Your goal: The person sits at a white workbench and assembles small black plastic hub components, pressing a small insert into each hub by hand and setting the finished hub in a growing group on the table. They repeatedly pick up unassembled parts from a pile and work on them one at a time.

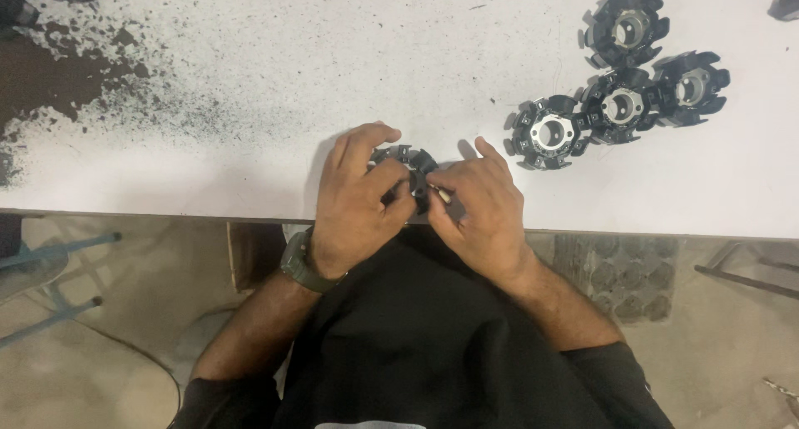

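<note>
Seen from above, two bare hands meet at the near edge of a white bench (250, 79). Between them sits a black ring part (405, 164) with slotted fins around a central hole, resting on the bench just inside the edge. The left hand (359, 198), with a dark green watch (301, 262) on its wrist, curls over the part's left side, fingers clenched on its rim and top. The right hand (483, 208) presses against the part's right side and pinches something small and pale (444, 196) at its fingertips; what it is cannot be told. The part looks like rigid moulded plastic, probably light, stiff and not slippery, though the thin fins might snap under a hard squeeze; the outer rim between fins seems the safest place to hold. To the far right, well apart from the hands, four similar parts (620, 104) lie on the bench, three touching in a row and one just beyond them. Black powder (75, 79) is spread over the far left of the bench. Nothing lies between the hands and the part. Below the bench edge is a dark garment (433, 337) and a floor.
</note>
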